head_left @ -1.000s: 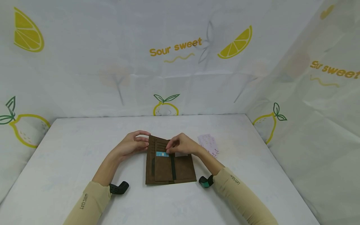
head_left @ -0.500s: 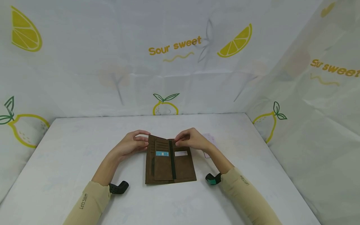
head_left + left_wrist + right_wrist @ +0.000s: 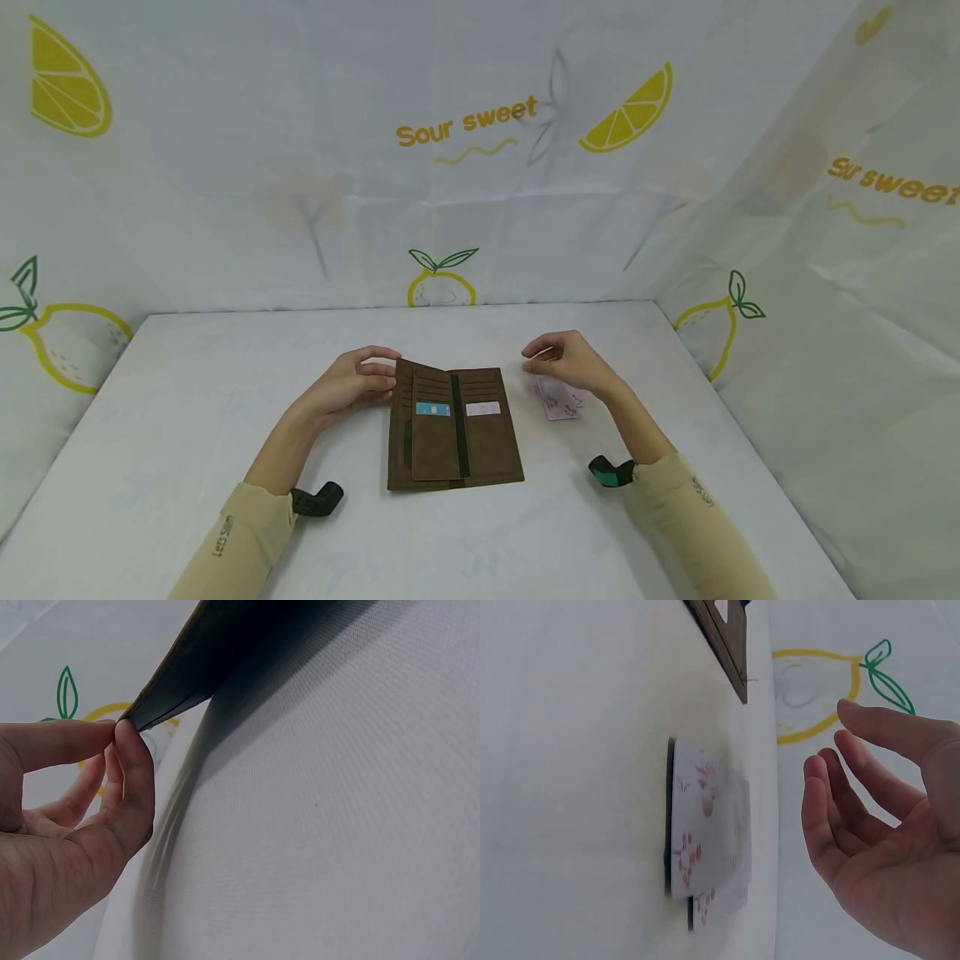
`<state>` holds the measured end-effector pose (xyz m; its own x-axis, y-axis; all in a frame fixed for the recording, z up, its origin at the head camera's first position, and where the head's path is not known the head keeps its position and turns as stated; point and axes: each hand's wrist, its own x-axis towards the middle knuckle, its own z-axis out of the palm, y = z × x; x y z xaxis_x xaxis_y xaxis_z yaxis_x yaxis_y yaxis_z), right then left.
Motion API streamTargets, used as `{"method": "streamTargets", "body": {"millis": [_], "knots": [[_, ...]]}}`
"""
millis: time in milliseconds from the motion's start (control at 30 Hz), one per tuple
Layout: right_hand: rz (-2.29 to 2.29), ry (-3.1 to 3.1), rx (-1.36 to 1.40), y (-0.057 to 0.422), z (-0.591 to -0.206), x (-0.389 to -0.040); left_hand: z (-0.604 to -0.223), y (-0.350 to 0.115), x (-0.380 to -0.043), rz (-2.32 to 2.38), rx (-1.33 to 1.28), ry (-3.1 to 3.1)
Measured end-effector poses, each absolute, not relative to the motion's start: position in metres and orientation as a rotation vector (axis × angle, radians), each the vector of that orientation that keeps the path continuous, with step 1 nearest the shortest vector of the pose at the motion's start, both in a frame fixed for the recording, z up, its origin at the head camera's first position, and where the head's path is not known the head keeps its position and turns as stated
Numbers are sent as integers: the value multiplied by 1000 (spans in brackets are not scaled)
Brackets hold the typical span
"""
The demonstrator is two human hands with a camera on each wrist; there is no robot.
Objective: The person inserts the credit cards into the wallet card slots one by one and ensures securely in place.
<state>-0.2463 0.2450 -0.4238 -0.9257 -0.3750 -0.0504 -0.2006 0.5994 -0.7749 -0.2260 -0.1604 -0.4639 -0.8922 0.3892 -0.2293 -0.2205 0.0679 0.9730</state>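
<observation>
"Left hand [image 3: 348,385] and right hand [image 3: 568,360]: together or apart?"

"Well apart, two in all. The left pinches the wallet [image 3: 491,450] at its far left corner between thumb and fingers. The right holds nothing, its fingers loosely curved and the thumb parted from them."

"And where's the wallet, from the hands?"

"Between them: right of the left hand, left of the other, stretching toward the person. It lies unfolded on the white counter [image 3: 180,433], the pinched side tilted up off the surface."

"Count for me, biggest things first."

"One counter, one wallet, then one pile of pale pink cards [image 3: 558,402], just right of the wallet. The right hand is above it, not touching."

"How many in the pile?"

"At least two show from the right wrist, with reddish sprigs printed on them. Past that, I can't tell."

"Anything in the wallet?"

"Two cards, each sticking partly out of a slot: one blue card [image 3: 432,409] in the left panel, one white card [image 3: 482,408] in the right."
</observation>
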Motion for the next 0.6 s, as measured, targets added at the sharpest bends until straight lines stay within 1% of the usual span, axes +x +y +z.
{"method": "streamTargets", "body": {"millis": [267, 600], "knots": [[-1143, 2704, -391, 273, -431, -245, -463, -159, -226, 1880, 157, 1914], [-984, 2816, -340, 291, -442, -240, -462, -160, -225, 1880, 168, 1914]]}}
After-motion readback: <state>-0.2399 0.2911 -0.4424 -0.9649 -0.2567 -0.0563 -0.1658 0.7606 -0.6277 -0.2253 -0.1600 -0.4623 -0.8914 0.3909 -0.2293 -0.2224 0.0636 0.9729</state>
